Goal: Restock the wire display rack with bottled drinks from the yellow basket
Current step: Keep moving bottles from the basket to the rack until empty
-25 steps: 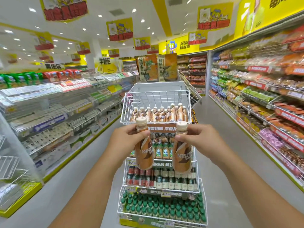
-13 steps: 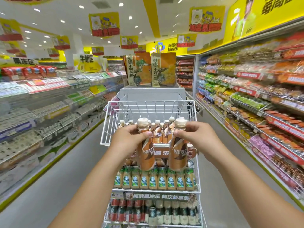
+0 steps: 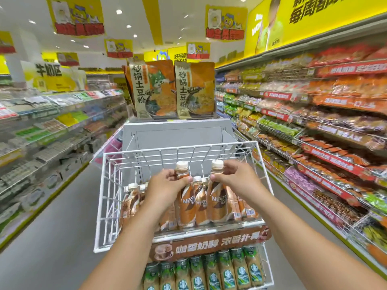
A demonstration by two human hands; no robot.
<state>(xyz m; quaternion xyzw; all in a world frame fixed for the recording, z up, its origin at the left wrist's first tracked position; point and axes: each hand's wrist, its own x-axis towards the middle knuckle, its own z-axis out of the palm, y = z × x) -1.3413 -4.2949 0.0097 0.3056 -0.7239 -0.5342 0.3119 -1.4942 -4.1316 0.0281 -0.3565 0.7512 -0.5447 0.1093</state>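
Lowering two coffee bottles into the top wire basket (image 3: 109, 197): left hand (image 3: 165, 189) pinching the left bottle (image 3: 187, 206) at its neck, right hand (image 3: 234, 181) likewise gripping the right bottle (image 3: 217, 204) (both upright). Best set straight down among the standing bottles (image 3: 130, 201), labels forward.

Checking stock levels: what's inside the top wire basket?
The top wire basket holds brown Nescafe bottles, plus one each gripped by the left hand and right hand. Arms hide some.
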